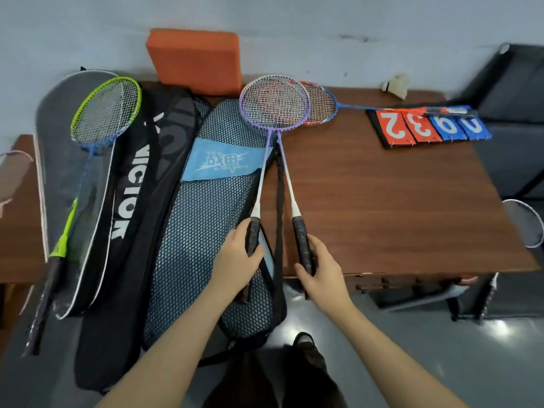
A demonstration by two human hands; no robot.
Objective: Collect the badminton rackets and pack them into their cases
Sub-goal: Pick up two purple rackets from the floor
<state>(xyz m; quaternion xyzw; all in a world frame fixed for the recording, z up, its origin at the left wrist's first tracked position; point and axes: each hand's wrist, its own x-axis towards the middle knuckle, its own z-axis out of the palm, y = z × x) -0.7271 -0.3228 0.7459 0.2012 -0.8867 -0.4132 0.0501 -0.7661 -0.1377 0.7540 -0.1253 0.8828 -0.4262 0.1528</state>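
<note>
**Two purple rackets held by the grips over the mesh case**

Two purple-framed badminton rackets with white shafts and black grips (275,103) are held side by side, their round heads stacked one over the other above the far edge of the brown wooden tabletop (382,201). The left hand (238,257) is wrapped around the black grip of the left racket, and the right hand (319,273) is wrapped around the grip of the right one; the two shafts spread apart toward the person.

Under the left racket's shaft lies a blue-and-black mesh racket case with a light blue label (206,219), hanging off the near edge of the tabletop. Its black strap (279,207) runs between the two shafts. Just left of it lies a black racket case with white VICTOR lettering (132,201), and further left a grey translucent racket cover (59,119) with a lime-green-framed racket with a blue throat (107,111) resting on it.

Behind the purple heads, an orange-and-blue-framed racket (321,103) lies on the tabletop, its blue shaft reaching right across a flip scoreboard with red and blue number cards (426,126). A white shuttlecock (396,85) sits near the far right corner. An orange foam block (195,58) leans against the wall. Another racket head (527,223) shows at the right edge.
</note>
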